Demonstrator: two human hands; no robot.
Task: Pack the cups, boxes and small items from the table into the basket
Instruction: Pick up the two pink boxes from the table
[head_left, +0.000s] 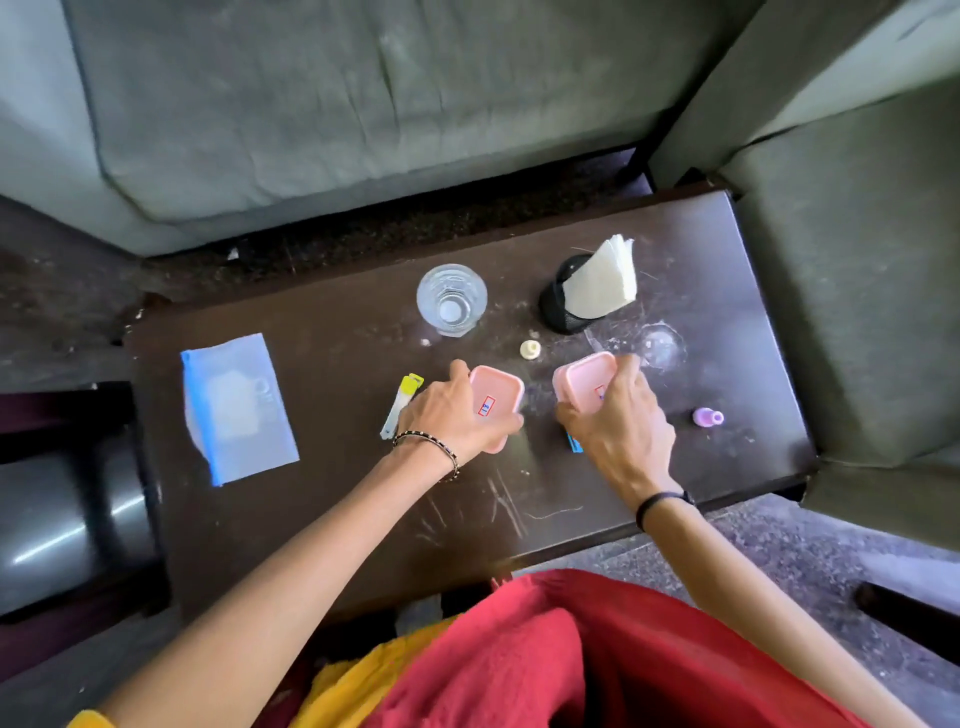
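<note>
My left hand (447, 421) grips a pink lidded box (498, 397) with a red-and-blue sticker, near the middle of the dark table (322, 519). Beside it my right hand (618, 415) grips a second pink box (584, 379) of the same kind. Behind the boxes stands a clear glass cup (451, 300). A small cream cap (530, 348) lies between the cup and the boxes. A little purple bottle (707, 417) lies on its side to the right. A yellow-and-white clip (401, 405) lies left of my left hand. No basket is in view.
A blue-edged zip pouch (236, 408) lies at the table's left end. A black mesh holder with white napkins (587, 293) stands at the back right, a clear glass object (660, 345) beside it. Grey sofas border the table behind and right. A dark metallic bin (67, 519) stands left.
</note>
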